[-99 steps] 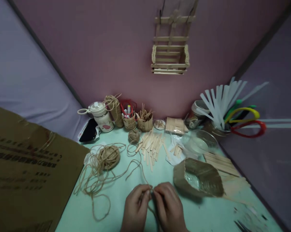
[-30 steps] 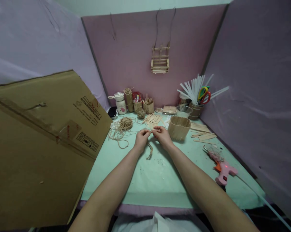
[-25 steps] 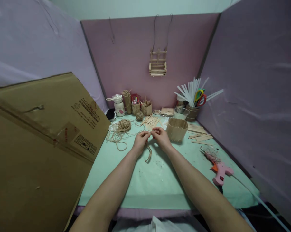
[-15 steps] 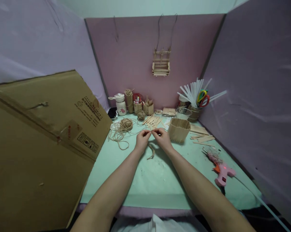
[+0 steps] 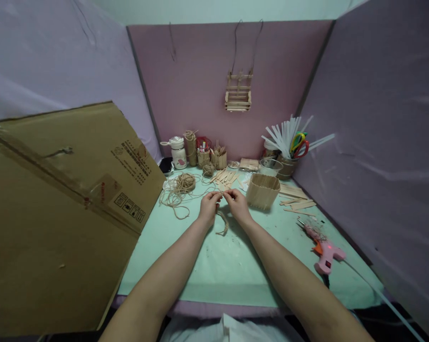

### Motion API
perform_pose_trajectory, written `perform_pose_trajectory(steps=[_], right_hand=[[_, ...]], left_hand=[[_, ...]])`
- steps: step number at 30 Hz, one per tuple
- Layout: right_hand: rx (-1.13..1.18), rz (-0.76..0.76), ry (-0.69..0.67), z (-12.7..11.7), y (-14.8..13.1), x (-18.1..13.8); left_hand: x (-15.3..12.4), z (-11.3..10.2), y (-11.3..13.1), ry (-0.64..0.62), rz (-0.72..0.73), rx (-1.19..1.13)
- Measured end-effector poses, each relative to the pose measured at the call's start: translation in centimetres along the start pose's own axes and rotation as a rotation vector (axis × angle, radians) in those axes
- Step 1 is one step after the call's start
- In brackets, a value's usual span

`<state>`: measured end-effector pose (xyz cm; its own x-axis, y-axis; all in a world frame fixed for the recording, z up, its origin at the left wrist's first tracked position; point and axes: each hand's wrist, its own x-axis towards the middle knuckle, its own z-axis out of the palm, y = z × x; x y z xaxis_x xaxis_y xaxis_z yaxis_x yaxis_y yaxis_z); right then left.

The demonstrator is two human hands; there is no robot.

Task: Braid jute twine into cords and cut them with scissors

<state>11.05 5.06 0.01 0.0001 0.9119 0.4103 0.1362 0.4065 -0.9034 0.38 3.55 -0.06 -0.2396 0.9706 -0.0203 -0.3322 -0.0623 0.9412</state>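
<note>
Both hands meet over the middle of the green table (image 5: 232, 266). My left hand (image 5: 209, 207) and my right hand (image 5: 236, 205) each pinch strands of jute twine between closed fingers. A braided length of that twine (image 5: 222, 224) hangs down from the fingers and curls on the table. More twine runs back to a loose tangle and ball (image 5: 182, 184) at the left rear. A holder made of wooden sticks (image 5: 263, 191) stands just right of my right hand.
A large cardboard sheet (image 5: 58, 204) leans over the table's left side. A pink glue gun (image 5: 324, 251) lies at the right. Loose wooden sticks (image 5: 226, 176), small pots, a white bottle (image 5: 179, 153) and a jar of scissors and strips (image 5: 289, 142) line the back wall.
The view pulled far back from a close look at the hands. Over the last second both hands stayed together on the twine, with the braided end shifting slightly below them.
</note>
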Motion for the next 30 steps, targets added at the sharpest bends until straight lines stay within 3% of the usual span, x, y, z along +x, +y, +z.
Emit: perform_pose_trajectory(steps=[4, 8, 11, 19, 25, 30], right_hand=[[0.141, 0.089, -0.003, 0.4, 0.1, -0.1], [0.324, 0.308, -0.018, 0.4, 0.4, 0.2], [0.340, 0.345, -0.010, 0.1, 0.6, 0.4], [0.378, 0.392, 0.002, 0.2, 1.4, 1.0], [0.421, 0.462, -0.046, 0.3, 1.6, 2.0], [0.435, 0.471, -0.036, -0.3, 1.9, 2.6]], left_hand=[[-0.1, -0.1, 0.5, -0.149, -0.194, -0.181], [-0.3, 0.0, 0.8, -0.140, -0.056, 0.014], [-0.3, 0.3, 0.8, -0.121, 0.029, 0.187], [-0.1, 0.8, 1.3, -0.144, -0.041, 0.310], [1.6, 1.5, 2.4, -0.121, -0.156, 0.364], [2.5, 2.4, 0.8, -0.021, -0.011, 0.337]])
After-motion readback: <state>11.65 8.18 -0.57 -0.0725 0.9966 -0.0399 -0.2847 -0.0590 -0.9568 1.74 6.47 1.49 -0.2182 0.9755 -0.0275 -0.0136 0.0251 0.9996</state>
